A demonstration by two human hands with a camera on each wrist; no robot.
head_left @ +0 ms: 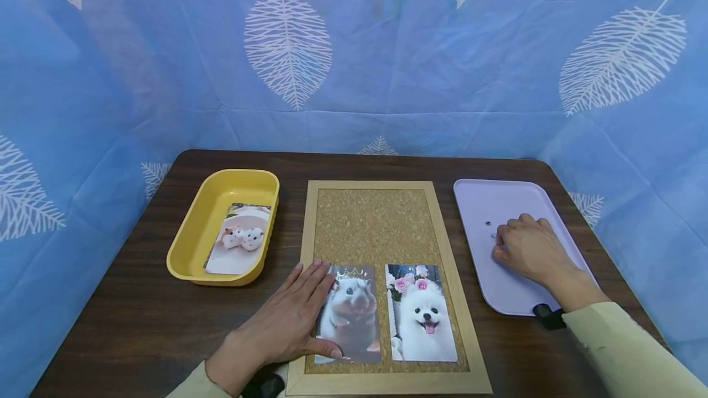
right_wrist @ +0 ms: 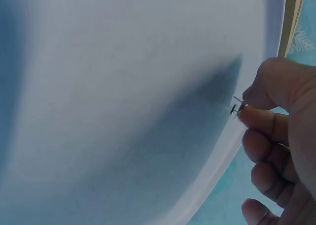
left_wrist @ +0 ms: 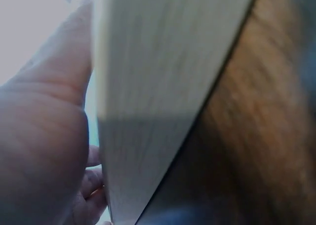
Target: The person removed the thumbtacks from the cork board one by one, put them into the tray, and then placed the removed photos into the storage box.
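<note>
A cork board (head_left: 376, 226) in a pale wooden frame (left_wrist: 148, 86) lies in the middle of the table. Two photos lie on its near half: a hamster photo (head_left: 354, 315) and a white dog photo (head_left: 423, 318). My left hand (head_left: 301, 312) lies flat, fingers straight, pressing on the hamster photo's left edge and the frame. My right hand (head_left: 500, 245) rests on a lilac tray (head_left: 498, 293) to the right and pinches a small metal pushpin (right_wrist: 236, 108) between thumb and forefinger. Another pushpin (head_left: 488, 223) lies loose on the tray just beyond the fingers.
A yellow tray (head_left: 188, 244) at the left holds one more photo (head_left: 239, 239) of two small animals. The dark wooden table (head_left: 138, 324) is enclosed by a blue leaf-patterned cloth (head_left: 387, 66) behind and at both sides.
</note>
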